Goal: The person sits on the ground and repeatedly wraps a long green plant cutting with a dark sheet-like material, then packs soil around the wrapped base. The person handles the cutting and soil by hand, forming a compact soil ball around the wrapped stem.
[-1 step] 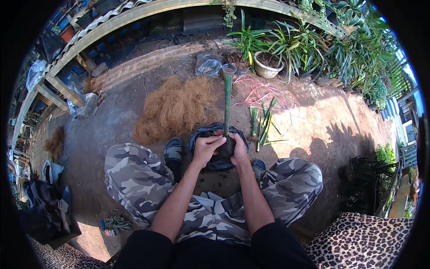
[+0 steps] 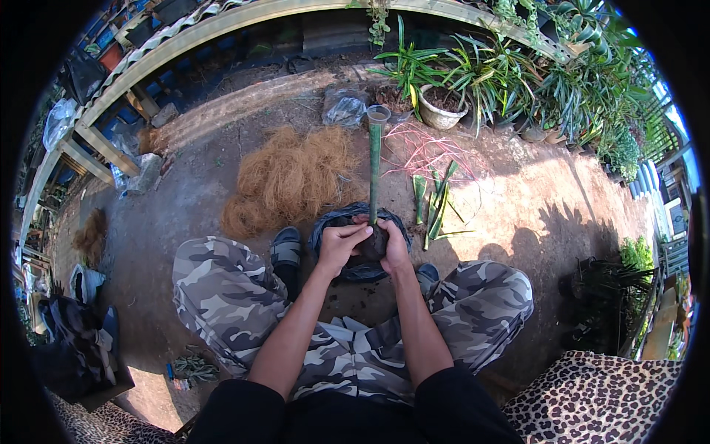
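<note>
Between my hands a long green leaf cutting (image 2: 375, 170) stands upright, its base set in a dark lump of soil (image 2: 376, 243). My left hand (image 2: 340, 248) is closed, its thumb and fingers pressed against the foot of the leaf and the top of the lump. My right hand (image 2: 396, 246) wraps round the lump's right side. Under both hands lies an opened black plastic bag (image 2: 361, 272) with dark soil in it. The fingertips behind the lump are partly hidden.
Left of the bag lies a heap of brown fibre (image 2: 285, 177). To the right are cut green leaves (image 2: 438, 203) and pink string (image 2: 429, 152). Beyond them stand a clear plastic cup (image 2: 379, 113), a grey plastic bag (image 2: 345, 108) and a white potted plant (image 2: 442, 111). My sandalled foot (image 2: 285, 248) is close by.
</note>
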The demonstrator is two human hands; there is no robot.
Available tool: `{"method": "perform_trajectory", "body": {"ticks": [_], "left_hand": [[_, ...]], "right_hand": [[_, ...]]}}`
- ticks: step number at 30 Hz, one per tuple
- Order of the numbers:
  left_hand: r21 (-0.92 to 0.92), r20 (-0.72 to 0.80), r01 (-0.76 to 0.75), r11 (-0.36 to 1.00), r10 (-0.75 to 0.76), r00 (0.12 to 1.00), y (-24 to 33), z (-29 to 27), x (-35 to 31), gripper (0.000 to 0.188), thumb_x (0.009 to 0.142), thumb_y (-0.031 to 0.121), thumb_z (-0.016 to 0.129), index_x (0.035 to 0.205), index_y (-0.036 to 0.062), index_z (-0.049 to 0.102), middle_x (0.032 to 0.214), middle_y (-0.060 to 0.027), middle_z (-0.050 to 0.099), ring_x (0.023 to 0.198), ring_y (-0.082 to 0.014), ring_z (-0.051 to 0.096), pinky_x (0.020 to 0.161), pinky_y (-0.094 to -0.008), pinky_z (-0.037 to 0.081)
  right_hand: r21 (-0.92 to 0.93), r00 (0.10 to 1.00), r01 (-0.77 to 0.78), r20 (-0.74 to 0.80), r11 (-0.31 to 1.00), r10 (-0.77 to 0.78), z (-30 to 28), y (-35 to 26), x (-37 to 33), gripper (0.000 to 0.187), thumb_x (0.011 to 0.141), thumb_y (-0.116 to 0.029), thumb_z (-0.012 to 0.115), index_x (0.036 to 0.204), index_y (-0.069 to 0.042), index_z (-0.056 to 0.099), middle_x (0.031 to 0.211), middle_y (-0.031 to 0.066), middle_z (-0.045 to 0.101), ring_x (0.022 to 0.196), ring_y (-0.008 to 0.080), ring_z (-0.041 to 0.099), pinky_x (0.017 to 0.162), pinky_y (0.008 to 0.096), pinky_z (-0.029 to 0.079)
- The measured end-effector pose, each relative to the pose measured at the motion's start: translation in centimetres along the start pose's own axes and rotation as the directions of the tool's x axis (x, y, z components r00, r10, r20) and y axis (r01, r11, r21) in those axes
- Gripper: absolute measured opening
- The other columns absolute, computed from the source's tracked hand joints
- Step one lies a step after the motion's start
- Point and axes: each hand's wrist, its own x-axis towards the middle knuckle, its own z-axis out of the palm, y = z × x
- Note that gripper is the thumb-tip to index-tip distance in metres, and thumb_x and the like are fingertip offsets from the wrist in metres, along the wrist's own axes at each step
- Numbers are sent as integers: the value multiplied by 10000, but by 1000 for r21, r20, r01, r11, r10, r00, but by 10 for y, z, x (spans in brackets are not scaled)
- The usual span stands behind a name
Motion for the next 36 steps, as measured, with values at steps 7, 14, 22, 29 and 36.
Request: {"method": "perform_trajectory", "body": {"ticks": [7,14,22,29,36], "left_hand": [[-34,-31,15,999,-16,999,8,-1,5,261,849,198,764,1027,9,736,914,-71,711,767,-122,673,578,-255,563],[-18,-58,12,1000,-13,998,8,-2,6,221,848,193,763,984,21,744,884,-54,710,758,-113,672,552,-254,556],[8,-77,36,999,-35,996,8,-2,7,239,859,160,742,1036,1,713,931,-75,702,793,-131,681,625,-302,602],[90,35,-8,996,5,999,2,-7,9,387,840,189,759,1181,22,682,1007,-44,703,824,-71,636,586,-210,498],[95,151,-14,995,0,989,7,-6,5,477,860,170,738,1300,44,606,1078,-24,686,871,-55,630,624,-186,473]], "right_hand": [[-90,998,11,69,996,-4,0,-5,8,495,918,-260,370,1187,81,606,1190,179,644,1105,256,616,1002,360,458],[-137,998,8,59,991,1,0,1,9,504,911,-270,379,1199,75,608,1194,174,643,1105,250,617,999,350,459],[-216,997,73,47,974,-65,4,0,8,472,931,-233,359,1184,77,610,1175,171,650,1087,249,623,987,343,459],[-201,996,29,-77,979,-45,6,1,8,456,950,-233,348,1182,64,605,1140,164,660,1053,245,632,965,345,469],[-125,990,19,-140,992,-36,7,0,10,442,952,-247,367,1157,52,620,1104,155,670,1019,236,638,938,336,475]]}}
